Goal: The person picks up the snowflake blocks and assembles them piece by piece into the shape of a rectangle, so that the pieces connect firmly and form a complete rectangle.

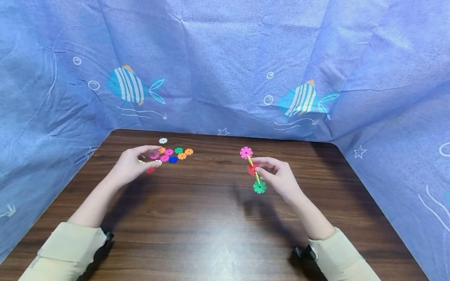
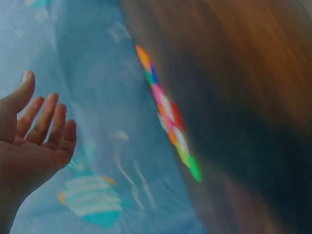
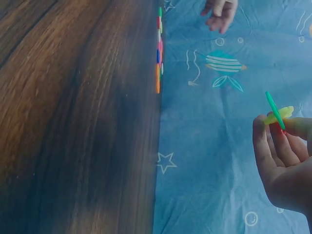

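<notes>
My right hand (image 1: pixel 279 177) pinches a joined chain of notched plastic snowflake discs above the right half of the table. In it are a pink disc (image 1: pixel 246 152) at the far end, a red disc (image 1: pixel 252 169) partly behind the fingers, a green disc (image 1: pixel 259 187) at the near end, and yellow discs (image 3: pixel 286 115) seen edge-on between them. My left hand (image 1: pixel 130 166) hovers over loose discs at the left, thumb and fingers spread apart. Nothing shows in its grasp in the left wrist view, where the hand (image 2: pixel 41 131) is palm-up in the picture.
Loose discs lie at the table's back left, among them a white disc (image 1: pixel 163 140), a blue disc (image 1: pixel 173 159) and an orange disc (image 1: pixel 189 151); the left hand hides some. A blue fish-print cloth (image 1: pixel 225 78) hangs round the brown wooden table (image 1: pixel 197 218).
</notes>
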`<state>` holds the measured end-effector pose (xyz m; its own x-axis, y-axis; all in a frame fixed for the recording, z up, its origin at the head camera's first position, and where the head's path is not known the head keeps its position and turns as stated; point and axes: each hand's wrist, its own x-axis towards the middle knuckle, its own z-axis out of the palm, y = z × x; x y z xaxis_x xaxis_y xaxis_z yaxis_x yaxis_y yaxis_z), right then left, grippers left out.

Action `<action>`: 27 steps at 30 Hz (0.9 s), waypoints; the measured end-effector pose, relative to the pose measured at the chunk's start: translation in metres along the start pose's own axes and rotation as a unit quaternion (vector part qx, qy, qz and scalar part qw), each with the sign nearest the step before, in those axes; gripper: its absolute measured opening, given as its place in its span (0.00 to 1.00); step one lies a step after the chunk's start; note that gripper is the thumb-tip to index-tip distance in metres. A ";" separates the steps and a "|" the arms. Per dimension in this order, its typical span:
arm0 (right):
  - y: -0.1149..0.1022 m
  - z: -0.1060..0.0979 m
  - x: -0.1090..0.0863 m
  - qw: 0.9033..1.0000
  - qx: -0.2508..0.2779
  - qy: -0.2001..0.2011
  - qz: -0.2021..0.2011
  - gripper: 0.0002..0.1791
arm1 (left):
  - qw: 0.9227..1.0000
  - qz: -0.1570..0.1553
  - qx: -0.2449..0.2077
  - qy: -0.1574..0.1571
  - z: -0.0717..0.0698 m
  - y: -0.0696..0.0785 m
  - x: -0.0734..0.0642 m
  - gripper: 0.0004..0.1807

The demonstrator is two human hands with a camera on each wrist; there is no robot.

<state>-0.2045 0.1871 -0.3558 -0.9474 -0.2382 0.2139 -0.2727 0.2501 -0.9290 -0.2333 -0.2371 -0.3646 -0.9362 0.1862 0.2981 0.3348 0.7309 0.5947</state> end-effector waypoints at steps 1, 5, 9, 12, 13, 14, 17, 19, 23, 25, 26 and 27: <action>0.001 -0.001 0.000 1.000 0.004 0.001 0.003 0.17 | 1.000 -0.004 0.004 -0.002 -0.002 -0.008 0.000 0.28; 0.004 -0.002 0.001 1.000 0.016 0.001 0.003 0.19 | 0.999 -0.019 0.021 -0.019 -0.010 -0.040 -0.001 0.30; 0.004 -0.002 0.003 1.000 0.020 0.006 0.006 0.20 | 0.998 -0.025 0.032 -0.048 -0.013 -0.066 0.001 0.31; 0.005 -0.002 0.003 1.000 0.018 0.010 0.009 0.21 | 0.994 -0.044 0.039 -0.091 -0.016 -0.081 0.005 0.32; 0.006 -0.002 0.004 1.000 0.020 0.010 0.008 0.22 | 0.992 -0.053 0.039 -0.107 -0.016 -0.086 0.006 0.33; 0.006 -0.002 0.004 1.000 0.023 0.010 0.008 0.22 | 0.990 -0.059 0.042 -0.122 -0.017 -0.091 0.007 0.33; 0.009 -0.002 0.005 0.999 0.034 0.007 0.001 0.24 | 0.985 -0.066 0.048 -0.153 -0.017 -0.103 0.009 0.33; 0.011 -0.002 0.006 0.999 0.041 0.004 -0.002 0.25 | 0.983 -0.066 0.052 -0.161 -0.017 -0.109 0.011 0.32; 0.015 -0.002 0.007 0.999 0.048 -0.001 -0.008 0.30 | 0.983 -0.067 0.064 -0.158 -0.015 -0.115 0.014 0.27; 0.017 -0.002 0.007 0.999 0.054 -0.007 -0.008 0.32 | 0.984 -0.064 0.066 -0.153 -0.014 -0.117 0.015 0.25; 0.017 -0.002 0.008 0.998 0.055 -0.012 -0.007 0.32 | 0.984 -0.064 0.067 -0.151 -0.013 -0.118 0.016 0.23; 0.018 -0.002 0.008 0.998 0.055 -0.016 -0.006 0.33 | 0.984 -0.062 0.069 -0.150 -0.012 -0.119 0.016 0.22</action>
<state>-0.2172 0.1918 -0.3704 -0.9374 -0.2716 0.2177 -0.2632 0.1434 -0.9540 -0.2868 -0.3295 -0.4215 -0.9652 0.2609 -0.0162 0.2182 0.8382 0.4998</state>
